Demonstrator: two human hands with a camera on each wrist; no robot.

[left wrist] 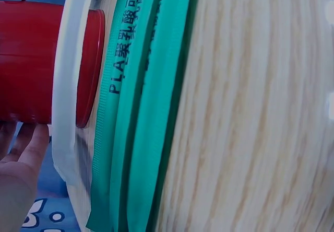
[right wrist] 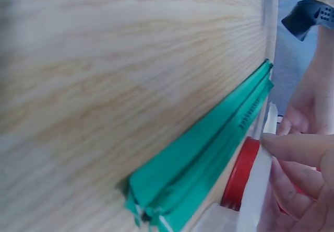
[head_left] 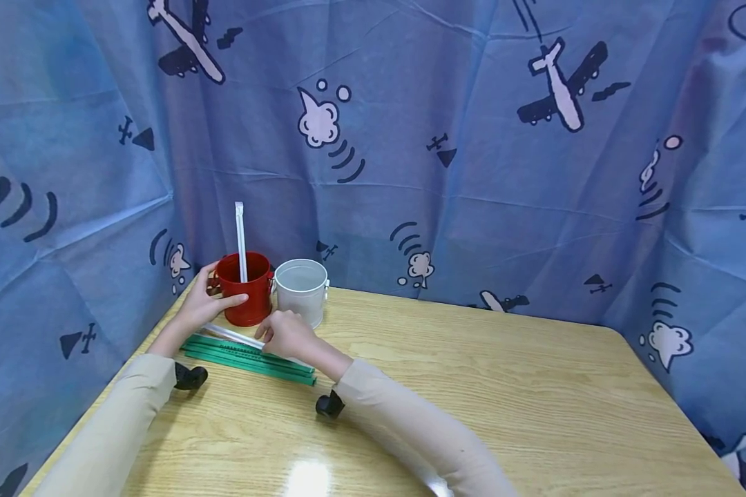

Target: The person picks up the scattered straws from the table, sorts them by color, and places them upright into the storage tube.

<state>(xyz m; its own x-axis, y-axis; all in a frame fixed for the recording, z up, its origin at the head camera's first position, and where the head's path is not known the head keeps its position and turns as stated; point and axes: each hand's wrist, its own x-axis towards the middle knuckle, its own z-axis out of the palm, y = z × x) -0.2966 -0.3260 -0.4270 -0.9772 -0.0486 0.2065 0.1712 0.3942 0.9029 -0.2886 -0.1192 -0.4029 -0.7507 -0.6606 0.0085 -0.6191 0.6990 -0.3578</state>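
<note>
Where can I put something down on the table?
The table is barest on the right, between the right sleeve and blue curtain. A smaller bare patch lies between that sleeve and the left sleeve. The far left corner is crowded: red bucket, white bucket, green packets, white straws.

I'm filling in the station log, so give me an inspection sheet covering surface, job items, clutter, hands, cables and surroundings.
Surface: wood-grain table, with bright glare near the front.
Job items: red bucket with one white strip standing in it; white bucket beside it, both upright; green packets lying in front; a second white strip above them.
Clutter: nothing seen.
Left hand: holds the red bucket's side.
Right hand: pinches the second white strip.
Cables: nothing seen.
Surroundings: blue curtain printed with aeroplanes, behind the table and at both sides.
</note>
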